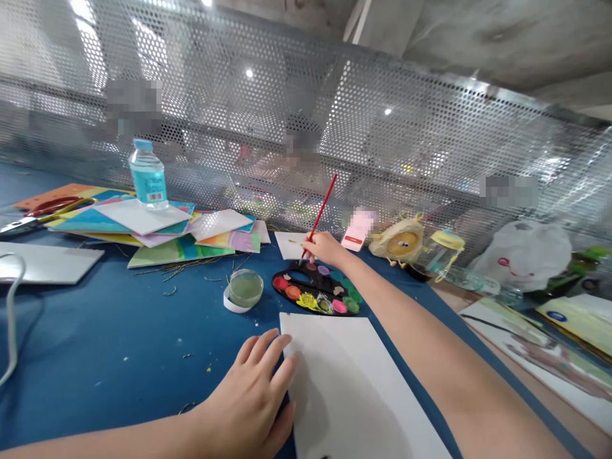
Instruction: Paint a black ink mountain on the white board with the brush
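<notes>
My right hand (325,248) is closed on a thin red paintbrush (319,215), its tip down at the far edge of a black paint palette (316,292) with several coloured wells. My left hand (253,398) lies flat and open, its fingers resting on the left edge of a blank white sheet (354,389) on the blue table (109,331). A small white paper scrap (289,245) lies just behind the brush tip. A round cup of greenish water (243,289) stands left of the palette.
A pile of painted cards (157,229) with a water bottle (148,174) on top lies at the back left. A white board (45,262) and a cable (12,312) are at far left. A perforated metal screen (306,127) backs the table. Jars, a bag and painted sheets crowd the right.
</notes>
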Motion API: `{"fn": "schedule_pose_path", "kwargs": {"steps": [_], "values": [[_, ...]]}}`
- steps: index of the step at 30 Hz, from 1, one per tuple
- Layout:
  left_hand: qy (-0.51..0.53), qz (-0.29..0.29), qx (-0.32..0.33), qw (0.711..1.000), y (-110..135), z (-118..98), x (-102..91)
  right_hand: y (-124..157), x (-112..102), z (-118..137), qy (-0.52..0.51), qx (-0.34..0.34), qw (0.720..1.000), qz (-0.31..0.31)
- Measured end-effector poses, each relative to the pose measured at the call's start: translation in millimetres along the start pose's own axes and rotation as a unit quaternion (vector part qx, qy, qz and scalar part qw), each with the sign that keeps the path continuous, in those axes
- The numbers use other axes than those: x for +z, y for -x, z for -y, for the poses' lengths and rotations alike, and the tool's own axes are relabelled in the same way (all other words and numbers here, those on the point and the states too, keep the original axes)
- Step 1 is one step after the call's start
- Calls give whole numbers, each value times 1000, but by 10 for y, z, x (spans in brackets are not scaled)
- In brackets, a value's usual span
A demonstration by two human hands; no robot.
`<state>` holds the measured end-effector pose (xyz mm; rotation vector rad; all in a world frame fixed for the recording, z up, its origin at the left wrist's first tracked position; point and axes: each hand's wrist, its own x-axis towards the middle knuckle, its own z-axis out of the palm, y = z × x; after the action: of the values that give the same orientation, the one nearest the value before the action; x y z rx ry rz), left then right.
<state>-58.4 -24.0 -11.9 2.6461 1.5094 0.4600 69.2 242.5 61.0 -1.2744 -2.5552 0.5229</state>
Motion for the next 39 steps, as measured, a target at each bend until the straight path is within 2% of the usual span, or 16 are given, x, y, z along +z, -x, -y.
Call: {"fn": "schedule_pose_path", "kwargs": {"steps": [16,22,29,39], "values": [[-20,-11,10,1000,-37,10,11,0,-39,-81,21,-11,1000,13],[-16,-53,19,998,-16,21,73,29,-33,-81,22,-22,999,14],[-15,-15,5,1000,-14,-1,17,32,-37,-102,36,-26,999,19],[-19,-29,5,999,-22,-4,26,76,-42,-84,75,-44,996,-4]]}}
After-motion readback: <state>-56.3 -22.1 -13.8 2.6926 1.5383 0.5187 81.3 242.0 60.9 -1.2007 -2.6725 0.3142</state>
